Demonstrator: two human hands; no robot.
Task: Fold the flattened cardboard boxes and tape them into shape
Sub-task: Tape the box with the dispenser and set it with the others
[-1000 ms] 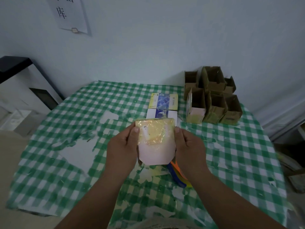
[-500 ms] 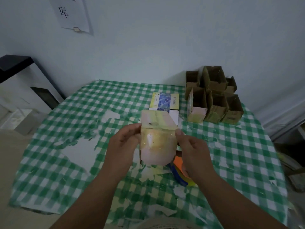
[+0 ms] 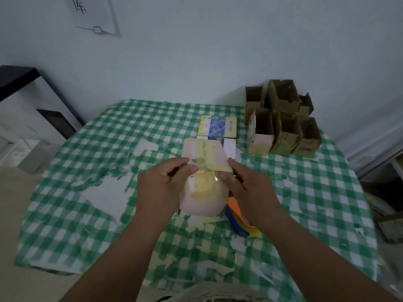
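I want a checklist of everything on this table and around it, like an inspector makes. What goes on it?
Surface: table under a green checked cloth, its print worn away in white patches.
Job's things: pink box with yellowish tape, held up over the table; flat printed boxes behind it; folded boxes stacked at the far right.
Clutter: orange and blue tape dispenser under the right hand.
Grippers: left hand and right hand both grip the pink box.
Cables: nothing seen.
Surroundings: paper sign on the wall; white cabinet at left.

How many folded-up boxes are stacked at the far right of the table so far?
About 6 finished boxes, clustered against the wall: three in front, the left one pink-faced, and roughly three brown ones behind and on top. More may be hidden behind them. Another is held in both hands.
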